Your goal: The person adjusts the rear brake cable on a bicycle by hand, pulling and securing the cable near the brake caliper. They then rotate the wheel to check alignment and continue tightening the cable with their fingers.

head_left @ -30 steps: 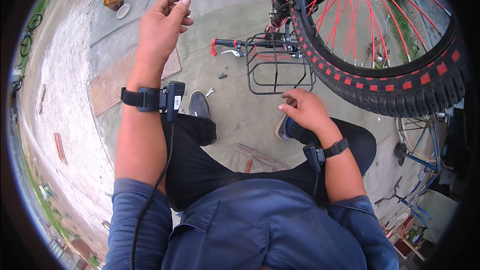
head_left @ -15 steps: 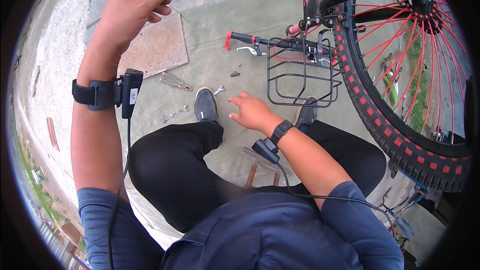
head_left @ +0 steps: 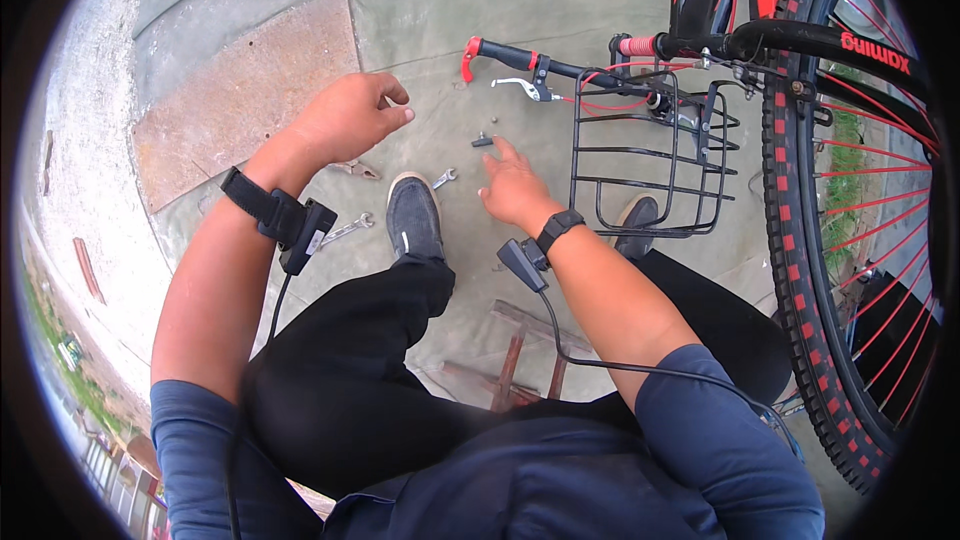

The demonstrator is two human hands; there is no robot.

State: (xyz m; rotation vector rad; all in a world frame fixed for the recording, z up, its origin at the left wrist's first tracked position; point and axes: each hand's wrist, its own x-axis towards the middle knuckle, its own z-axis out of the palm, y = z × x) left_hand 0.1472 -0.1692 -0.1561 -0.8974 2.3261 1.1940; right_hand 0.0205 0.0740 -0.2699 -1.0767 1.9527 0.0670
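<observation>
On the green-grey floor lies a small dark block with a short stud, like a bicycle brake pad. My right hand reaches down close to it, fingers apart with the index fingertip beside the block; whether they touch I cannot tell. A tiny round piece lies just beyond. My left hand hovers over the floor by the rusty sheet, thumb and forefinger apart and nothing visible in it. Pliers lie below the left hand, partly hidden. One wrench and a smaller wrench flank my left shoe.
A bicycle fills the right: a black wire basket, a handlebar with a red-ended grip, a silver brake lever and a red-and-black tyre. Between my legs stands a wooden stool.
My left hand has come down and to the right, from above the rusty sheet toward the pliers. My right hand has moved forward to the small dark block. The view has shifted.
</observation>
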